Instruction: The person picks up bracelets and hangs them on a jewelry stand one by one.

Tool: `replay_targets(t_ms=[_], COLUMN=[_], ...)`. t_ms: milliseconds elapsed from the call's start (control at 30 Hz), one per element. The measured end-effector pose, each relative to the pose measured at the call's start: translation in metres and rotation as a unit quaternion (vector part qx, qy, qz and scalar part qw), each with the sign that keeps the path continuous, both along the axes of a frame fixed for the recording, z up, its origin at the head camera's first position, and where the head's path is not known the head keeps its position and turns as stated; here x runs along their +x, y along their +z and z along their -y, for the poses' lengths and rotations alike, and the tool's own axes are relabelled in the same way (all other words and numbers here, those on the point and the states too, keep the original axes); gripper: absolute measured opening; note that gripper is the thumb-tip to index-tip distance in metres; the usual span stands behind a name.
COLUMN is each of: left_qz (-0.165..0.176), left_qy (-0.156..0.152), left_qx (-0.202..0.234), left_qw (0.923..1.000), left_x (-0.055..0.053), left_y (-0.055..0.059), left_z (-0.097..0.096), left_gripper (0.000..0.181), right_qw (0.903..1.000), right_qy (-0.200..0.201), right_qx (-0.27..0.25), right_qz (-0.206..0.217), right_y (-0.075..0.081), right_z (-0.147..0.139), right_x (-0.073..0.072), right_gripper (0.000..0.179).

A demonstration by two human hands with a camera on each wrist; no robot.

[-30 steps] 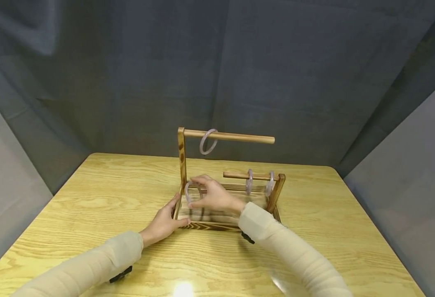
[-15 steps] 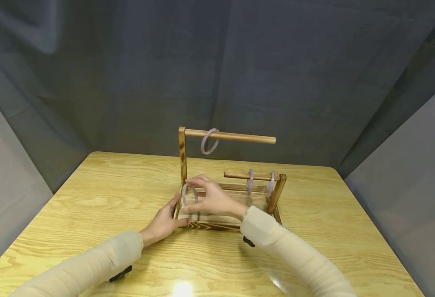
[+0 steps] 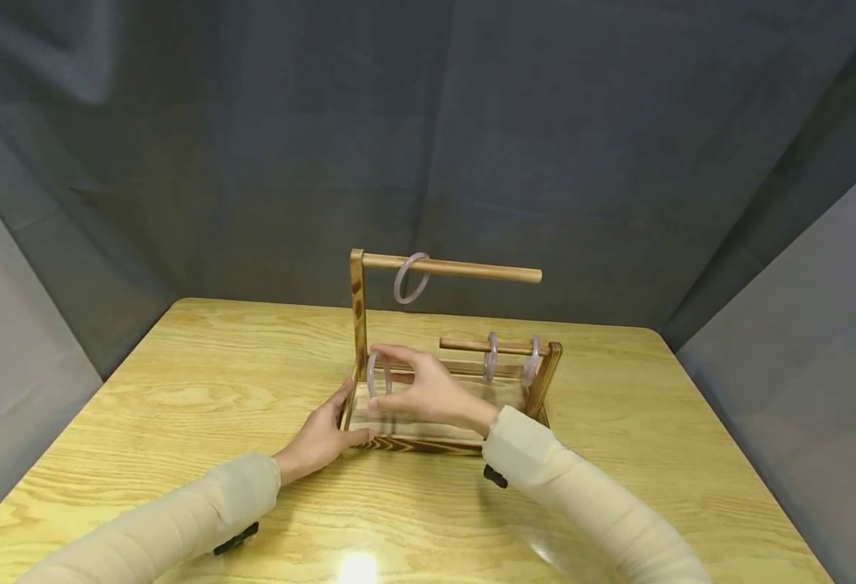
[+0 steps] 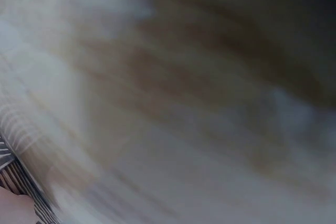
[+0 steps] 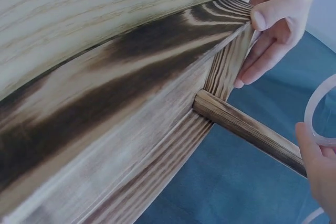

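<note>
A bracelet stand of dark-grained wood (image 3: 359, 316) stands on the table. My left hand (image 3: 320, 438) grips the left end of its base, thumb at the front corner and fingers along the side. Between thumb and fingers, my right hand (image 3: 431, 393) pinches a pale lilac bangle (image 3: 372, 377), held upright above the base. The right wrist view shows this bangle (image 5: 313, 109) near a low wooden rod (image 5: 247, 128); whether it circles the rod I cannot tell. Another bangle (image 3: 400, 284) hangs on the high bar (image 3: 479, 271). The left wrist view is mostly blurred.
Two more bangles, one midway (image 3: 492, 357) and one by the post (image 3: 531, 362), hang on the shorter bar (image 3: 460, 345) at the right. Under the stand lies a yellow wood-grain table (image 3: 252, 373). Dark cloth (image 3: 311, 146) hangs behind it.
My right hand and its bangle shifted slightly left, then back to the right. The left hand stays on the base, and the hanging bangles keep their places.
</note>
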State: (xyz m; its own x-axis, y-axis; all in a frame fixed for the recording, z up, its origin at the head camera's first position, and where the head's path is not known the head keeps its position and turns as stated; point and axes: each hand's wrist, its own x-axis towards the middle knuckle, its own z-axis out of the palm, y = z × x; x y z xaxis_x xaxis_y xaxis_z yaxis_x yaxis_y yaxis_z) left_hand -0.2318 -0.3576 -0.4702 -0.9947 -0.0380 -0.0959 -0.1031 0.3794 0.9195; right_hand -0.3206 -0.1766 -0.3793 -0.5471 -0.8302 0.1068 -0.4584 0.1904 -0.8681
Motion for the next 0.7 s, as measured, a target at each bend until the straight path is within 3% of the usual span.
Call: replay_targets(t_ms=[267, 700], left_qz=[-0.007, -0.003], left_qy=[0.0, 0.0], left_qx=[-0.002, -0.023], left_qw=[1.0, 0.9997], left_x=[0.0, 0.001], left_y=[-0.001, 0.0], left_z=[-0.001, -0.001], left_gripper=[0.093, 0.093], right_qw=[0.9997, 0.9988], right_qy=[0.016, -0.017], right_qx=[-0.011, 0.003], right_qz=[-0.011, -0.045], right_y=[0.006, 0.025], right_z=[-0.007, -0.024], right_x=[0.005, 0.013], right_gripper=[0.078, 0.08])
